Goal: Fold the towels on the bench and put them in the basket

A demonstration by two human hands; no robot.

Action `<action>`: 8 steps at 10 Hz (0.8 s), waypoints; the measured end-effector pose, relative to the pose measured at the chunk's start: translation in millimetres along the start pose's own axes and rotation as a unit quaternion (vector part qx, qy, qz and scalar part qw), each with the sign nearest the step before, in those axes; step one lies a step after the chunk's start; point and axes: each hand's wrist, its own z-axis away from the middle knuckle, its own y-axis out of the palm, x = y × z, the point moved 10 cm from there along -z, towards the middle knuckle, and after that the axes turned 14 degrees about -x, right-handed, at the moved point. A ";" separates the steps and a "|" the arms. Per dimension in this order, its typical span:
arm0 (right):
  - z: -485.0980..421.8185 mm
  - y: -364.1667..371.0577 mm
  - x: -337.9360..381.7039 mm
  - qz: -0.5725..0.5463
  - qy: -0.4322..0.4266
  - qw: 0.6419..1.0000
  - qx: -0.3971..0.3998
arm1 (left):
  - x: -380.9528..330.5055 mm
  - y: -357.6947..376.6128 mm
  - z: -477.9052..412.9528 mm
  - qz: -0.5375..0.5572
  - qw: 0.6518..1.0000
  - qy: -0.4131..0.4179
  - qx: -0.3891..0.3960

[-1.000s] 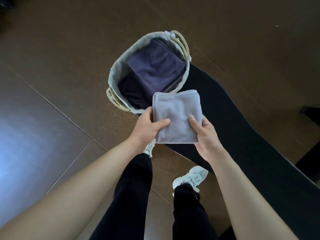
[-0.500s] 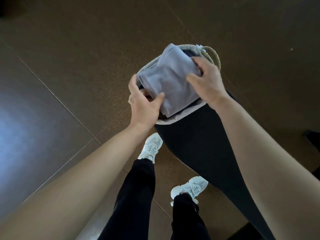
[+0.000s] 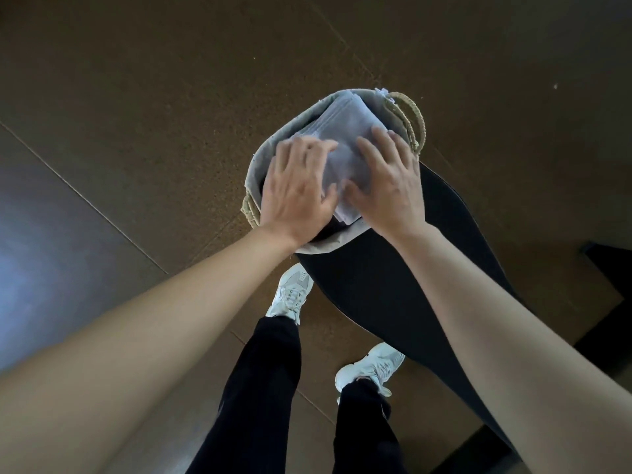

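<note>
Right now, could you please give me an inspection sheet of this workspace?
Surface: black bench, running to the lower right.
Job's things: a folded grey towel lies in the basket at the bench's far end; the basket has rope handles.
Clutter: nothing seen.
Grips: left hand and right hand rest flat on the towel, fingers spread; neither has a grip on it.
Cables: nothing seen.
Surroundings: brown floor; white shoes beside the bench; a dark shape at the right edge, unclear.
</note>
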 end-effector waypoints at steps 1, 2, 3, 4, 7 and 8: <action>4.6 17.2 -8.0 0.018 0.022 0.998 0.052 | -12.3 44.0 -8.0 0.017 0.982 0.101 0.160; 6.3 26.2 -20.3 0.037 0.019 0.995 0.090 | 2.5 78.5 -8.3 -0.026 0.954 0.122 0.271; 6.7 37.7 -28.8 0.042 0.014 0.992 0.120 | 14.6 95.9 -10.8 -0.041 0.942 0.130 0.308; 1.7 43.2 -28.3 0.061 0.014 0.989 0.131 | 20.6 103.7 -14.9 -0.054 0.932 0.113 0.339; 56.7 -1.2 -23.2 -0.017 0.092 0.995 0.041 | 7.9 68.4 -14.6 -0.044 0.952 0.065 0.297; 96.9 -13.7 -27.5 -0.055 0.136 0.989 0.012 | 0.8 46.1 5.4 -0.010 0.970 0.039 0.241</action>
